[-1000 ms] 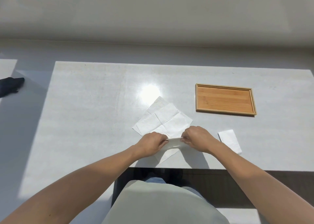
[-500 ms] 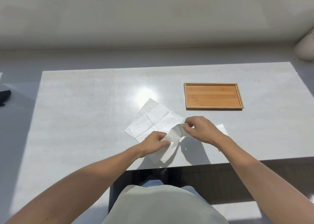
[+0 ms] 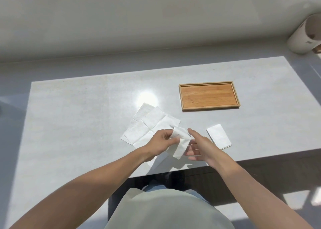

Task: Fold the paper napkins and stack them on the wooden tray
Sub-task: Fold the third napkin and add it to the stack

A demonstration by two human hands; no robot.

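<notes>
My left hand (image 3: 160, 142) pinches a folded white napkin (image 3: 180, 142) that hangs above the table's near edge. Just right of that napkin is my right hand (image 3: 199, 146), fingers spread and holding nothing. Unfolded white napkins (image 3: 149, 124) lie overlapped on the table behind my left hand. One small folded napkin (image 3: 219, 136) rests flat to the right of my right hand. The wooden tray (image 3: 209, 95) sits further back on the right with nothing in it.
The pale table (image 3: 78, 115) has its near edge just below my hands. A white paper roll (image 3: 304, 35) stands on the ledge at the far right, beyond the table.
Both hands lifted and folded the napkin they held; now the right hand has let go and spread its fingers, and the left hand alone holds it. The camera view has shifted right.
</notes>
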